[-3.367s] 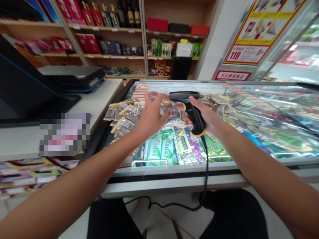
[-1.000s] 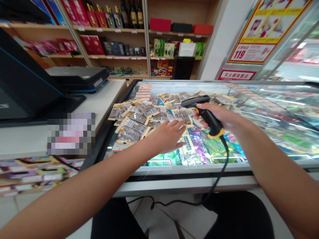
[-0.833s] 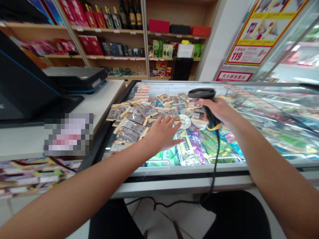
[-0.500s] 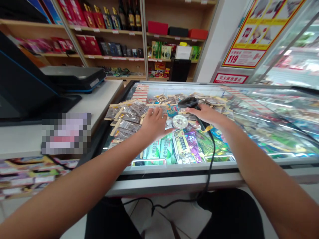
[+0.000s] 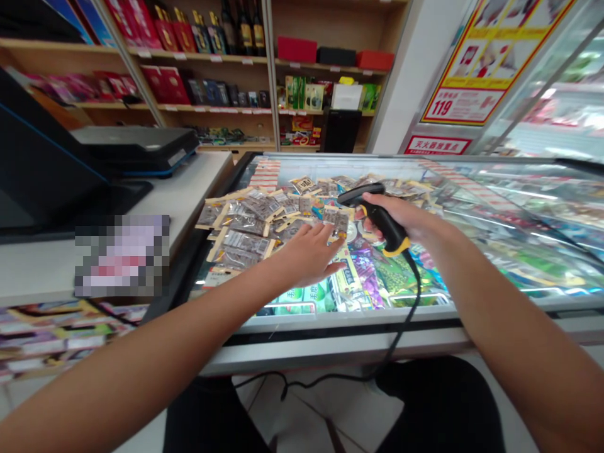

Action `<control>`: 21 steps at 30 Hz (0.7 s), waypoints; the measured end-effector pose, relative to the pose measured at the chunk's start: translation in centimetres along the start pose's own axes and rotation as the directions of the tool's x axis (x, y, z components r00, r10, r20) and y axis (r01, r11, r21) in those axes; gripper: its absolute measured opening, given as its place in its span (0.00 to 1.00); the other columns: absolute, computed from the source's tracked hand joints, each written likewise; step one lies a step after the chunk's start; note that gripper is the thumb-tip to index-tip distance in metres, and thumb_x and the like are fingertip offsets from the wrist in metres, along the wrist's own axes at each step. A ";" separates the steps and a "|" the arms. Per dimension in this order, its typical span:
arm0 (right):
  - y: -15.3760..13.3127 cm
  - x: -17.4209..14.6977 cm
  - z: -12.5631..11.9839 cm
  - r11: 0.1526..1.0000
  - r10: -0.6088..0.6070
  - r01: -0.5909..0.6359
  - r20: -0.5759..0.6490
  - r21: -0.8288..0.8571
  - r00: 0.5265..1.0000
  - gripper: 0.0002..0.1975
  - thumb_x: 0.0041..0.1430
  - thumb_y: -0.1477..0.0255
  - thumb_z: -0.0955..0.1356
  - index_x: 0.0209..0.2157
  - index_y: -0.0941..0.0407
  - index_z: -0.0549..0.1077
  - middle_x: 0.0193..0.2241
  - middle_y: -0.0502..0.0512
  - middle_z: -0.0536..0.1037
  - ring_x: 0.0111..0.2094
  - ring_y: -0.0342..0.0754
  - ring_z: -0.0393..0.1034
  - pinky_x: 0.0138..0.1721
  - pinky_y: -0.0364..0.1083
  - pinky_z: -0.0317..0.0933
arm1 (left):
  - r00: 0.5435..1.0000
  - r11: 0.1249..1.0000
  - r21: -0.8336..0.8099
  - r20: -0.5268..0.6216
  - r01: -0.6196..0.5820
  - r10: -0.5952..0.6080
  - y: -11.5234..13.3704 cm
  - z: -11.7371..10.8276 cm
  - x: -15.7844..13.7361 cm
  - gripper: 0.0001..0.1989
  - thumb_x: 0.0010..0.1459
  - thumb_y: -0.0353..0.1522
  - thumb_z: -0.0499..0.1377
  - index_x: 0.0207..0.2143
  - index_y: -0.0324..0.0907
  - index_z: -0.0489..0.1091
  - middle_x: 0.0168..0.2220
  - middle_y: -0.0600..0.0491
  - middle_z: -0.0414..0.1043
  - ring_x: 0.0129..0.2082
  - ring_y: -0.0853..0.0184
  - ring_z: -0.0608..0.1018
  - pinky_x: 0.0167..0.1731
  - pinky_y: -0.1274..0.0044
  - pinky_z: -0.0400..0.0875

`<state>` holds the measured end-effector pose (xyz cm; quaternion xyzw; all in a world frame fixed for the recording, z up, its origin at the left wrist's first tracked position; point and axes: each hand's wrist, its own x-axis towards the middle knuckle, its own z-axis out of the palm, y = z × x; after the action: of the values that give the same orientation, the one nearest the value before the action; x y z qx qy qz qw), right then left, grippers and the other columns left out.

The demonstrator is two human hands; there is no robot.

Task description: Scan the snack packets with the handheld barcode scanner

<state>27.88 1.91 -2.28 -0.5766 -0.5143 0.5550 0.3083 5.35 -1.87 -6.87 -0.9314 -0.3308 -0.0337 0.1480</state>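
Observation:
My right hand (image 5: 396, 217) grips a black barcode scanner (image 5: 384, 220) with a yellow trim, its head pointing left over the glass top. Low over the glass, my left hand (image 5: 311, 255) has its fingers stretched out and the thumb apart. Just beyond its fingertips lies a brown flat snack packet (image 5: 337, 220); whether they touch it I cannot tell. That packet partly hides a round tin (image 5: 353, 233). To the left spreads a pile of similar clear-and-brown packets (image 5: 248, 220) with pale edges.
The glass-topped freezer (image 5: 292, 326) holds colourful bags, such as a purple one (image 5: 365, 274). From the scanner a black cable (image 5: 416, 302) hangs over the front edge. A counter (image 5: 189, 195) with a scale (image 5: 141, 148) stands left; stocked shelves (image 5: 202, 56) stand behind.
My left hand has moved right and nearer to me. A packet now lies over the tin, which showed fully before. The scanner has turned in my right hand, showing more of its handle.

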 end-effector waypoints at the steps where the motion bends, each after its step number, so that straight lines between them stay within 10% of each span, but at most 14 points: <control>1: 0.0 -0.1 0.0 0.999 0.036 -0.036 0.021 0.012 0.999 0.21 0.66 0.51 0.64 0.35 0.55 0.73 0.20 0.53 0.71 0.18 0.45 0.63 0.16 0.44 0.60 | 1.000 1.000 -0.002 -0.001 -0.001 0.001 0.5 -0.1 -0.1 0.32 0.71 0.49 0.45 0.66 0.38 0.62 0.61 0.34 0.66 0.58 0.45 0.71 0.53 0.60 0.65; 21: -0.5 -1.1 0.9 0.997 0.064 -0.067 0.079 0.028 0.995 0.22 0.69 0.53 0.62 0.30 0.55 0.71 0.17 0.54 0.71 0.16 0.44 0.62 0.15 0.42 0.59 | 0.993 0.989 -0.095 0.033 0.116 -0.114 2.5 0.8 0.4 0.43 0.66 0.58 0.43 0.71 0.37 0.54 0.73 0.33 0.47 0.68 0.40 0.60 0.59 0.56 0.60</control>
<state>27.03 0.85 -1.66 -0.5663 -0.4981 0.5947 0.2785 7.18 -3.27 -8.19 -0.9173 -0.3839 -0.0453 0.0957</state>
